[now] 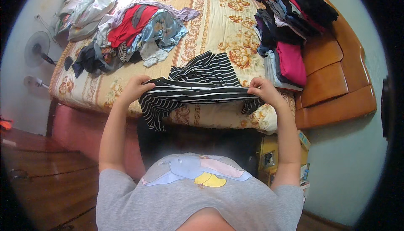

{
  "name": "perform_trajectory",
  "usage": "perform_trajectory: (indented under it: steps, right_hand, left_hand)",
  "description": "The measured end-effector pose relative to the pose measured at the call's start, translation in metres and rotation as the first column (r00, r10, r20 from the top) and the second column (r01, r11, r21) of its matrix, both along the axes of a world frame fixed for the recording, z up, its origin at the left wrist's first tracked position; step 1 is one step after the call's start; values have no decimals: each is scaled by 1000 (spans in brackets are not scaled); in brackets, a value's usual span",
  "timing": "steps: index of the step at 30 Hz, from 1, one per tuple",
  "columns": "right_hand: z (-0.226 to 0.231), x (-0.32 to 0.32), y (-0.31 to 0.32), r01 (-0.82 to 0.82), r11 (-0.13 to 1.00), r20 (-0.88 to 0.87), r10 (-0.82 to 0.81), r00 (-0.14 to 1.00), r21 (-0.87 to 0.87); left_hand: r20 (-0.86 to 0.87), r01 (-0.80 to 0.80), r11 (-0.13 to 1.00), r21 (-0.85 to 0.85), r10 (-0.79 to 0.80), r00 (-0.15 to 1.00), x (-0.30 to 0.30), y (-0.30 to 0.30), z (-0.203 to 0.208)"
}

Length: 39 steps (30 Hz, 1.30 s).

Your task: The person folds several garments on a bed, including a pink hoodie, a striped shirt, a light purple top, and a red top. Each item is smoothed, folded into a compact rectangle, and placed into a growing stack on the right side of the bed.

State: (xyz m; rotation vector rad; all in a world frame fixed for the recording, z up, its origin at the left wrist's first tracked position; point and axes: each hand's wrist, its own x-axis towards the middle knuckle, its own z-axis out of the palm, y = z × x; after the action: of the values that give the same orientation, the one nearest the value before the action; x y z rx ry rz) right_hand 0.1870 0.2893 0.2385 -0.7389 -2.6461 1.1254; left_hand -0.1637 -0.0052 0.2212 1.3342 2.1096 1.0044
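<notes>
A black garment with white stripes (206, 69) is stretched between my two hands at the near edge of the bed. My left hand (138, 88) pinches its left end, and my right hand (263, 90) pinches the right end. The far part of the cloth lies on the flowered bedspread (235, 16). Its near part hangs down below my hands, lowest under the left one. What kind of garment it is I cannot tell.
Loose clothes (130, 31) lie heaped at the bed's left, beside pale plastic bags (90, 10). Folded clothes (290, 60) are stacked at the right, against a brown headboard (332, 79). A fan (38, 48) stands beyond the left edge. A yellow cabinet (269, 155) is low at right.
</notes>
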Motion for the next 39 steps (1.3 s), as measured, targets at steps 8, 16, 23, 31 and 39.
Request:
perform_trajectory:
  steps: [8, 16, 23, 31, 39]
  right_hand:
    - [-13, 15, -14, 21, 974, 103, -45, 994, 224]
    - [-37, 31, -12, 195, 927, -127, -246, 961, -319]
    - [-21, 41, -41, 637, 652, -541, -387, 747, 412]
    - [-27, 58, -36, 594, 709, -415, -443, 795, 380]
    - [1, 103, -14, 353, 867, -171, -311, 935, 351]
  left_hand:
    - [-55, -110, 960, 256, 128, 990, 18, 11, -28]
    - [-67, -126, 958, 259, 148, 987, 39, 14, -37]
    - [-175, 96, 995, 16, -92, 980, 54, -2, -21]
    - [151, -331, 918, 220, 303, 941, 26, -5, -92]
    - [-248, 176, 964, -197, -223, 943, 16, -56, -17]
